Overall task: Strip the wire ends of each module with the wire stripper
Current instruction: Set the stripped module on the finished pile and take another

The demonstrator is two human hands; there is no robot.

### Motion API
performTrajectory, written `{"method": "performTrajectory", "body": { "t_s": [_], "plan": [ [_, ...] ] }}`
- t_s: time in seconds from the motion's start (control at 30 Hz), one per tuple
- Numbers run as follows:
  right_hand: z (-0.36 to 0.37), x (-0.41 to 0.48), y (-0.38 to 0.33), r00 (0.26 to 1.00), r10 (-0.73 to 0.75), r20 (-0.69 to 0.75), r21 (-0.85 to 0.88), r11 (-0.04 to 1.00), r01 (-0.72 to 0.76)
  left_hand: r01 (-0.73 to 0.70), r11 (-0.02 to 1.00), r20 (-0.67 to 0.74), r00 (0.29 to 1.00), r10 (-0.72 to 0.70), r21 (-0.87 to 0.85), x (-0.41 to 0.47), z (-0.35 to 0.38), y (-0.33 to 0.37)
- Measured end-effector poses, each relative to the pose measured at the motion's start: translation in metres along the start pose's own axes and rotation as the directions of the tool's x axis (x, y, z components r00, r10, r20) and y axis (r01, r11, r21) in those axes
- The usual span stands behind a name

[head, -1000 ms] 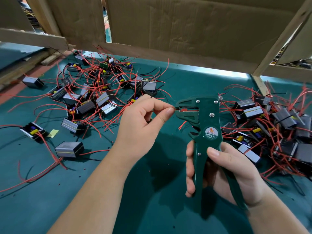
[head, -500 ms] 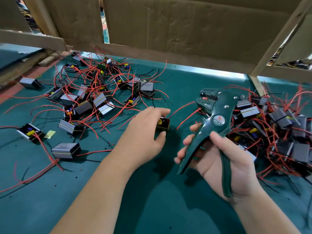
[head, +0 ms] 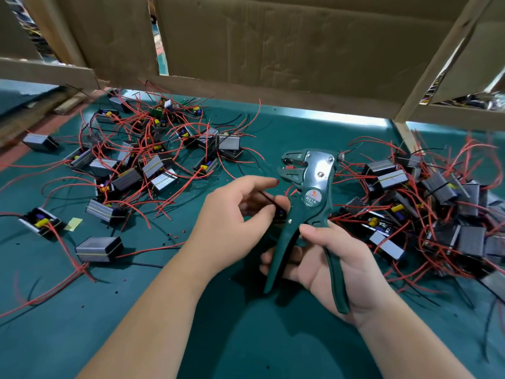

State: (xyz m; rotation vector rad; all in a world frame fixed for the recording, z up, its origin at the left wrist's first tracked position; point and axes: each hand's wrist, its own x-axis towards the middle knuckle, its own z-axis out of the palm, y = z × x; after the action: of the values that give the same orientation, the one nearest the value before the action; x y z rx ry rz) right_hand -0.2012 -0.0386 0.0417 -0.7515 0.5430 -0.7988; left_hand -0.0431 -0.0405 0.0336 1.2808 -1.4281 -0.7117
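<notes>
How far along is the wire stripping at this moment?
Done: red insulation scraps on the mat suggest some ends are already stripped; which modules cannot be told. In hand: the right hand grips the wire stripper, handles spread, while the left hand pinches a black wire beside it, not yet in the head. Left: many modules lie in the left pile and right pile.

The light is even and fairly bright, falling from above. A pale strip glows on the green surface (head: 246, 346) just below the cardboard (head: 300, 50) wall. Soft dark shadows pool under the left hand (head: 235, 222) and right hand (head: 336, 269). The wire stripper (head: 311, 192) shows a dull sheen on its metal plate. The middle is sharp. The modules (head: 470, 242) at the right edge smear with blur, and the wide lens tilts the wooden post (head: 437, 58) there.
</notes>
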Motion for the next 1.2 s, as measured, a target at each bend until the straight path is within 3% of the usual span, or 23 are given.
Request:
{"method": "performTrajectory", "body": {
  "t_s": [0.13, 0.23, 0.3, 0.33, 0.4, 0.5, 0.57, 0.67, 0.83, 0.97, 1.1, 1.13, 1.2],
  "plan": [
    [-0.002, -0.001, -0.004, 1.000, 0.010, -0.004, -0.031, 0.999, -0.010, -0.020, 0.990, -0.010, 1.000, 0.019, -0.139, 0.000, -0.004, 0.000],
    [-0.007, -0.003, -0.011, 1.000, 0.028, 0.002, -0.042, 0.999, -0.028, -0.120, 0.967, -0.126, 0.988, 0.093, -0.224, 0.000, -0.007, 0.003],
    [-0.008, -0.005, -0.014, 1.000, -0.018, -0.018, -0.053, 0.998, 0.017, -0.189, 0.977, -0.281, 0.947, 0.155, -0.099, 0.003, -0.013, 0.001],
    [-0.008, -0.005, -0.015, 0.995, -0.086, -0.044, -0.061, 0.995, 0.083, -0.195, 0.979, -0.365, 0.908, 0.204, 0.062, 0.005, -0.017, -0.001],
    [-0.007, -0.004, -0.018, 0.943, -0.311, -0.118, -0.056, 0.950, 0.306, -0.072, 0.908, -0.496, 0.819, 0.289, 0.412, 0.006, -0.026, -0.005],
    [-0.010, -0.006, -0.024, 0.780, -0.591, -0.205, -0.115, 0.806, 0.581, 0.324, 0.778, -0.618, 0.779, 0.102, 0.537, 0.009, -0.034, -0.009],
    [-0.011, -0.008, -0.025, 0.756, -0.615, -0.225, -0.117, 0.787, 0.605, 0.528, 0.632, -0.598, 0.792, -0.125, 0.567, 0.010, -0.034, -0.013],
    [-0.009, -0.010, -0.020, 0.794, -0.580, -0.185, -0.129, 0.815, 0.565, 0.575, 0.468, -0.529, 0.814, -0.240, 0.671, 0.008, -0.037, -0.022],
    [-0.005, -0.011, -0.015, 0.831, -0.552, -0.075, -0.214, 0.822, 0.527, 0.493, 0.629, -0.492, 0.849, -0.195, 0.601, 0.008, -0.046, -0.028],
    [-0.007, -0.011, -0.010, 0.850, -0.522, -0.065, -0.205, 0.841, 0.501, 0.434, 0.689, -0.488, 0.863, -0.132, 0.580, 0.010, -0.054, -0.032],
    [-0.011, -0.008, -0.008, 0.856, -0.512, -0.073, -0.210, 0.847, 0.488, 0.165, 0.789, -0.431, 0.892, 0.137, 0.592, 0.015, -0.054, -0.028],
    [-0.012, -0.007, -0.007, 0.859, -0.506, -0.073, -0.192, 0.853, 0.486, 0.067, 0.857, -0.438, 0.879, 0.192, 0.510, 0.015, -0.049, -0.023],
    [-0.011, -0.007, -0.007, 0.868, -0.491, -0.070, -0.160, 0.865, 0.476, -0.059, 0.980, -0.426, 0.894, 0.137, 0.190, 0.012, -0.034, -0.009]
  ]
}}
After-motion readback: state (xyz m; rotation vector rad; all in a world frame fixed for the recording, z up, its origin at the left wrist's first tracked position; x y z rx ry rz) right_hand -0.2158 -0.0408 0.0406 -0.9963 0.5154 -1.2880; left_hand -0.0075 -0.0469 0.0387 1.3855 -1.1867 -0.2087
